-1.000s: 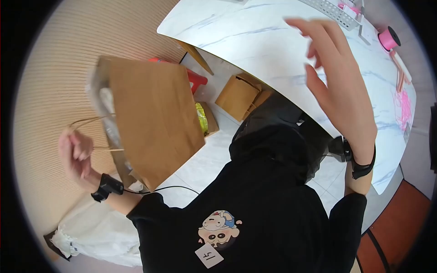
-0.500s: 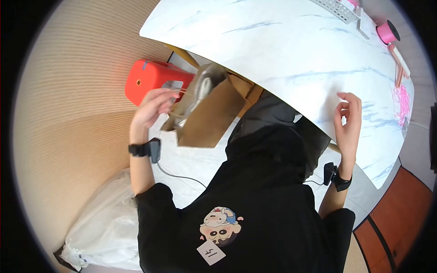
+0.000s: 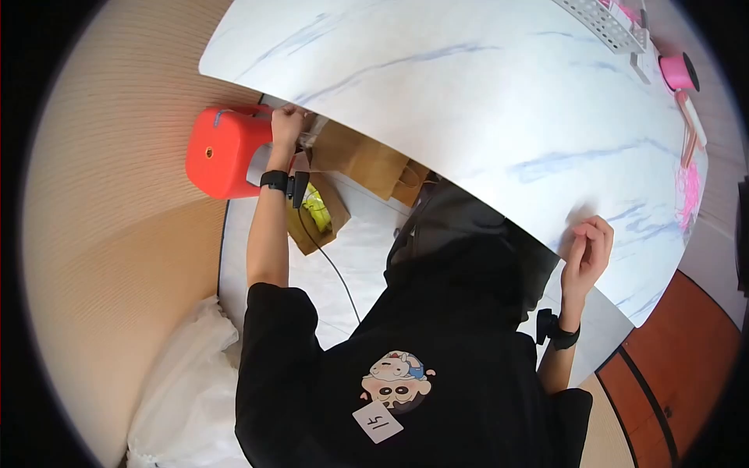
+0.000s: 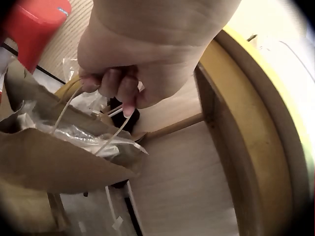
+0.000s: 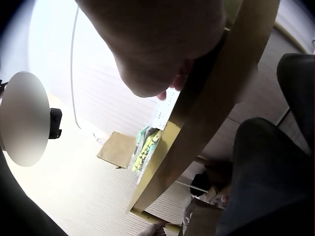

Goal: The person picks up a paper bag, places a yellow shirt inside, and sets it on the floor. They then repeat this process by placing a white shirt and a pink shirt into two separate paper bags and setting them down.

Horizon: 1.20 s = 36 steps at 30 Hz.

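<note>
The left hand (image 3: 287,125) has its fingers hooked round the cord handle (image 4: 113,135) of a brown paper bag (image 4: 54,162), below the worktop (image 3: 437,101) edge near a red stool (image 3: 222,156). The right hand (image 3: 590,253), loosely curled, holds nothing. Slow, mouth-up handling should keep the contents in.

One paper bag (image 4: 54,164), plain brown; mouth gaping, exposing crumpled clear plastic (image 4: 81,141) inside. Its thin pale cord handle (image 4: 112,136) is looping up into the curled fingers of the left hand (image 4: 133,64). The bag is showing partly hidden below the edge of the marbled surface (image 3: 390,86).
</note>
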### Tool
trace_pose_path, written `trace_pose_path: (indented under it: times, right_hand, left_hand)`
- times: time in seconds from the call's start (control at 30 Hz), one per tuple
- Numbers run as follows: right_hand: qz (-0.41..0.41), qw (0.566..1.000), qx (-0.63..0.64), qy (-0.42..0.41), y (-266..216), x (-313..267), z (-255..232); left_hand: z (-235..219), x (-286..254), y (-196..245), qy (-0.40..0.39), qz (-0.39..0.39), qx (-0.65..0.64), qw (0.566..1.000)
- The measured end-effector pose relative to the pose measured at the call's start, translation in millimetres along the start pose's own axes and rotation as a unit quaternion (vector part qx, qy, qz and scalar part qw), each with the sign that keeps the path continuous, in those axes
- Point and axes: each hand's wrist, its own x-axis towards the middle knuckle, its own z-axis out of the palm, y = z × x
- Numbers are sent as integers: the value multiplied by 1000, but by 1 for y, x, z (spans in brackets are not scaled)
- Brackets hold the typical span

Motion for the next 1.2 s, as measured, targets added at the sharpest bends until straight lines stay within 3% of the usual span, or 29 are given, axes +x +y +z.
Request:
trace_pose_path:
  times: [0.07, 0.1, 0.2, 0.27, 0.33, 0.37, 0.4, 0.43, 0.5, 0.57, 0.63, 0.83, 0.9, 0.97, 1.2]
  right_hand:
    - [11, 1000, 6, 10, 7, 3, 3]
    - [13, 1000, 0, 12, 5, 3, 4]
    - [11, 1000, -24, 11, 8, 2, 7]
    - [14, 999, -39, 9, 7, 2, 8]
    - [18, 999, -39, 9, 5, 4, 10]
    - [12, 999, -49, 9, 6, 4, 10]
    - [7, 998, -58, 7, 5, 4, 11]
    - [4, 998, -61, 1, 6, 3, 12]
    - [12, 999, -30, -5, 7, 1, 12]
    - [15, 999, -39, 1, 6, 2, 13]
    - [19, 999, -44, 0, 4, 1, 13]
    - [11, 997, -70, -13, 8, -2, 8]
    - [6, 996, -84, -13, 8, -1, 6]
    - [0, 996, -88, -14, 8, 0, 9]
    - [9, 996, -88, -12, 16, -4, 7]
  left_hand:
    - [18, 8, -10, 71, 148, 220, 962]
    - [29, 13, -25, 70, 143, 216, 963]
    - [67, 10, -134, 49, 88, 162, 982]
    - [84, -3, -150, 69, 17, 125, 990]
    - [90, -21, -161, 21, -23, 166, 986]
    - [101, -29, -164, 121, 46, 281, 951]
    - [110, -43, -168, 215, 111, 390, 888]
    - [108, -65, -98, 208, 222, 277, 911]
    - [136, -109, -106, 46, 241, 251, 936]
    - [172, -161, -74, -80, 231, 215, 946]
    - [214, -198, -113, -212, 215, 224, 927]
    - [271, -211, -101, -154, 175, 164, 959]
    - [276, -187, -109, -128, 161, 139, 969]
    - [257, -198, -117, -98, 145, 124, 977]
    - [272, -213, -117, 11, 79, 87, 993]
